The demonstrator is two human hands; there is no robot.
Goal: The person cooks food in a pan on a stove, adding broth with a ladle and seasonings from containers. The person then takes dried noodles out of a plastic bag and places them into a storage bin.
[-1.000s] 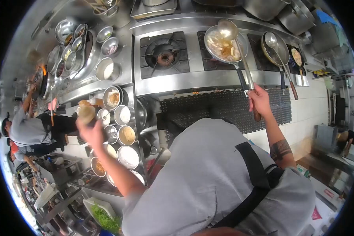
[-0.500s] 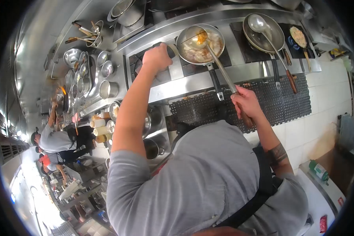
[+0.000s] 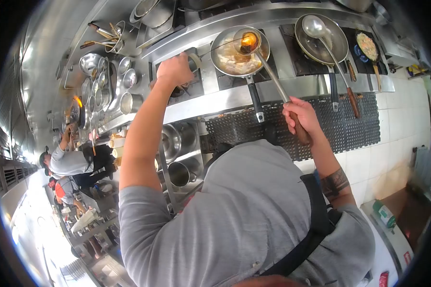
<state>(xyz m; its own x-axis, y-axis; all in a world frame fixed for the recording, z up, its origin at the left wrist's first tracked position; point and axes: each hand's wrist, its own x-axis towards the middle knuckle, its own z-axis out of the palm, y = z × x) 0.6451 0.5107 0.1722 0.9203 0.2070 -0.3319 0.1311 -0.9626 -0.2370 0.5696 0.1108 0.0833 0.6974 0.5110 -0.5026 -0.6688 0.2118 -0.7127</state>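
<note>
The ladle (image 3: 273,78) tilts over the pan (image 3: 238,74), its bowl holding orange-brown liquid (image 3: 248,42) that hides part of the pale food (image 3: 227,62) beneath. The right hand (image 3: 301,115) wraps firmly around the ladle's wooden grip. A thin dark streak (image 3: 225,44) runs to the bowl from beside the left hand (image 3: 176,69), which is curled around what looks like a bottle (image 3: 194,61); hand and wrist cover most of it, and its contents cannot be made out. Rightward, a second ladle (image 3: 314,27) rests in another pan (image 3: 337,40). Farther left, a co-worker (image 3: 72,161) stands near a flame (image 3: 78,100), small and blurred. Pots (image 3: 158,15) along the top are partly cut off.
</note>
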